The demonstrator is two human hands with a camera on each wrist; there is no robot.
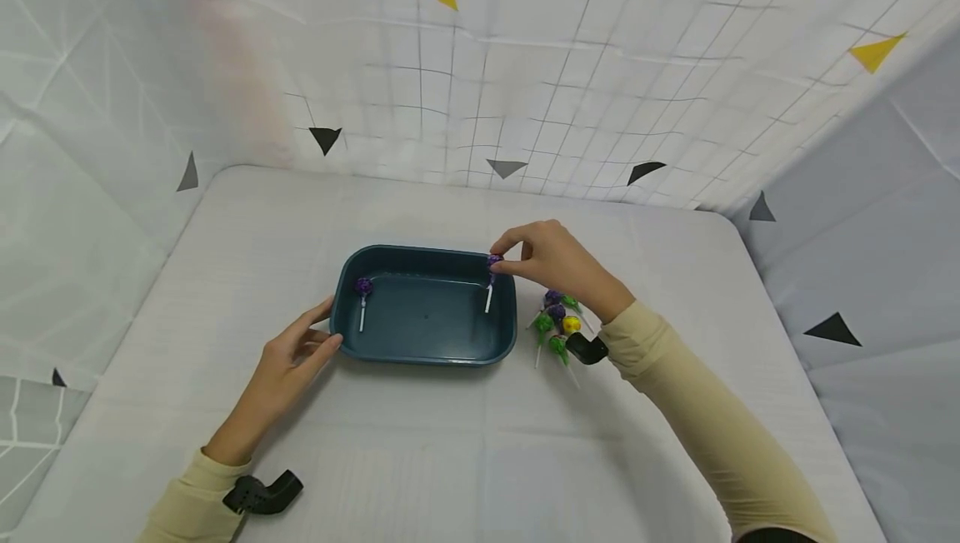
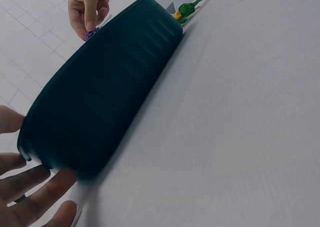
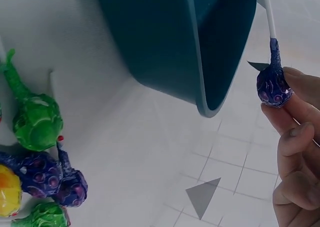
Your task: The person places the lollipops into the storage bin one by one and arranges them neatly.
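A dark teal plastic basin [image 1: 427, 356] stands on the table, with a purple-wrapped lollipop [image 1: 363, 286] inside at its left end. My right hand [image 1: 558, 256] pinches another purple lollipop [image 3: 274, 89] by its wrapped head, between thumb and fingertips. That lollipop hangs over the basin's right end, its white stick pointing down in the head view. At the opposite end, my left hand [image 1: 288, 364] touches the basin's outer wall and rim with spread, fairly straight fingers [image 2: 47, 199].
Right of the basin lies a small pile of lollipops in purple, green [image 3: 37, 122] and yellow [image 1: 572, 324] wrappers. Beneath everything is a table with a white cover [image 1: 420, 451]. Patterned white sheeting [image 1: 525, 52] hangs behind and at both sides.
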